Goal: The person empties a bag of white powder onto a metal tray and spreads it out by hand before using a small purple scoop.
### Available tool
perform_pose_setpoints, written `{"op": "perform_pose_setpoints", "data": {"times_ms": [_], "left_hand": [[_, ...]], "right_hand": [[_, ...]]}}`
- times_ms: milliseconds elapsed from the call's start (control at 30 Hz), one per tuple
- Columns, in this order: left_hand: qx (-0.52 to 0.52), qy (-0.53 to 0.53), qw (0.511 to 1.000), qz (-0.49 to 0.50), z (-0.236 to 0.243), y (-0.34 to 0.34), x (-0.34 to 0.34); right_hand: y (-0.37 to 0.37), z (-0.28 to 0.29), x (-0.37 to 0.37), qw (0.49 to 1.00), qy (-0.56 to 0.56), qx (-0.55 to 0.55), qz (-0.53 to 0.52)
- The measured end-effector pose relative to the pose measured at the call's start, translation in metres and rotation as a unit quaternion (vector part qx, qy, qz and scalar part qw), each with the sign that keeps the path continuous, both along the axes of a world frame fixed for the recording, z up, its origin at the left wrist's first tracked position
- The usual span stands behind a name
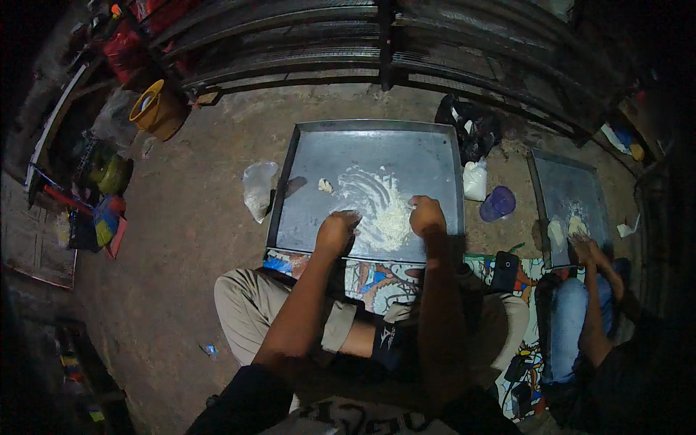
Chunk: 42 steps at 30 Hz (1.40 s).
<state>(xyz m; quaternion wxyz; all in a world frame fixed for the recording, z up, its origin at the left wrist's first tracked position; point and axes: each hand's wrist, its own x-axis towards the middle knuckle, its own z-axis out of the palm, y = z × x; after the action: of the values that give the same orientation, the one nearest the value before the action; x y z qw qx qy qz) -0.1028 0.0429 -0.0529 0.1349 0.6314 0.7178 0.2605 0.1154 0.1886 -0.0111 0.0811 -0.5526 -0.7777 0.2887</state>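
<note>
A shallow metal tray (428, 145) lies before my crossed legs. Pale flour (391, 221) is spread over its middle, streaked with curved marks. My left hand (338, 232) is closed over the tray's near part, left of the flour, its fingertips dusted white. At the flour's right edge, my right hand (428, 215) is curled closed as well. Whatever either hand may hold is hidden from view. A small lump of dough (325, 186) sits on the tray, farther off and left of the flour.
Left of the tray stands a clear bag of white powder (259, 190). Right of it are another white bag (475, 180), a purple cup (497, 204) and a phone (505, 272). A co-worker's hands (591, 254) touch dough at a second tray (568, 181). A yellow bucket (157, 110) stands far left.
</note>
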Motion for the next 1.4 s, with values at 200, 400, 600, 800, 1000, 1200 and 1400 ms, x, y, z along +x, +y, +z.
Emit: {"op": "perform_pose_setpoints", "data": {"times_ms": [200,400,600,800,1000,1200,1400], "left_hand": [[0.093,-0.041,0.994,0.040,0.004,0.034,0.029],[0.100,-0.056,0.993,0.016,0.014,0.034,0.048],[0.061,-0.031,0.994,-0.089,0.011,0.005,0.027],[-0.127,-0.027,0.991,-0.032,0.024,0.004,0.016],[0.017,-0.032,0.997,-0.070,0.011,0.027,0.042],[0.074,-0.094,0.992,-0.034,0.002,0.032,0.060],[0.021,0.001,0.998,-0.058,-0.020,0.052,0.054]], "right_hand": [[0.004,-0.014,0.002,0.996,0.058,0.054,0.034],[-0.009,-0.014,-0.016,0.990,0.076,0.102,0.060],[-0.049,-0.011,-0.047,0.942,-0.073,0.249,0.212],[-0.056,-0.014,-0.038,0.933,-0.063,0.253,0.248],[-0.024,-0.027,-0.001,0.957,-0.021,0.278,0.073],[-0.025,-0.011,0.007,0.981,0.032,0.186,-0.037],[-0.049,0.006,0.005,0.986,-0.063,0.059,-0.141]]}}
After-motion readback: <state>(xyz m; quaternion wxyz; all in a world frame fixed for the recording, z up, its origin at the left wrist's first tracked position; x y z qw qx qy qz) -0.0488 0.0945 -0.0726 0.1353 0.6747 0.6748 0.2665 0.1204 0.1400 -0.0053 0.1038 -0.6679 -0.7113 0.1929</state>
